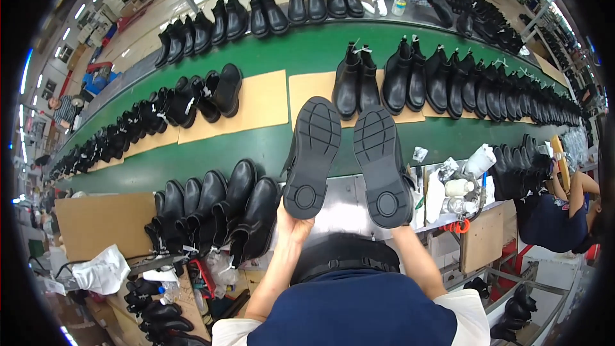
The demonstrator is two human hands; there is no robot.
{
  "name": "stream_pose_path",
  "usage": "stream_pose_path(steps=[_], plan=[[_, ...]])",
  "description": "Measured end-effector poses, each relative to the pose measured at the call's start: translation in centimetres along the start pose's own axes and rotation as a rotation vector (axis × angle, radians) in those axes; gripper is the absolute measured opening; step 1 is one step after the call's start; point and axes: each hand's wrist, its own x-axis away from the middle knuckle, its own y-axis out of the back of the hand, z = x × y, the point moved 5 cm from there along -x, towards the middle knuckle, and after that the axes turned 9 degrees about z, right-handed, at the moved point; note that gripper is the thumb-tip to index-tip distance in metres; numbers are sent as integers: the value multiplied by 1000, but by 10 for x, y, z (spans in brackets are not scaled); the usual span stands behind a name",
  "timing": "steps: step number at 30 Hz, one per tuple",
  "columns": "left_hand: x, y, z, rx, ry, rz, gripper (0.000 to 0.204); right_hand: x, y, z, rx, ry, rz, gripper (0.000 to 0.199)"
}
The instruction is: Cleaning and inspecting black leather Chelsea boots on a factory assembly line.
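While I held the two black boots up at the centre of the frame, their soles faced me and their long axes ran up and away, toes toward the green belt (269, 147). My left hand (291, 225) was clenched in a grip under the heel of the left boot (312, 157), which tilted a little to the right. My right hand (402, 221) was mostly hidden behind the heel of the right boot (381, 165); it grasped that heel from below, as far as I could tell. The boots stood just beside each other, apart at the heels, above the grey worktop (343, 208). More boots (221, 208) lay at lower left, nearer my left hand.
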Motion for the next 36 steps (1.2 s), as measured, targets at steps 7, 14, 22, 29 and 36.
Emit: stream_pose_path(steps=[7,14,22,29,36], plan=[[0,-5,20,57,-61,-43,27,-17,-16,-1,1000,22,-94,31],[29,-35,-29,-644,-424,-166,45,-17,7,13,-172,-39,-49,38],[58,33,-5,-2228,-299,-365,60,-12,-51,-25,1180,-345,15,44],[64,-66,14,-2168,-386,-78,55,-24,-67,-53,1229,-258,184,41],[2,-23,16,-2709,78,-397,52,-20,-53,-30,460,-628,104,51]])
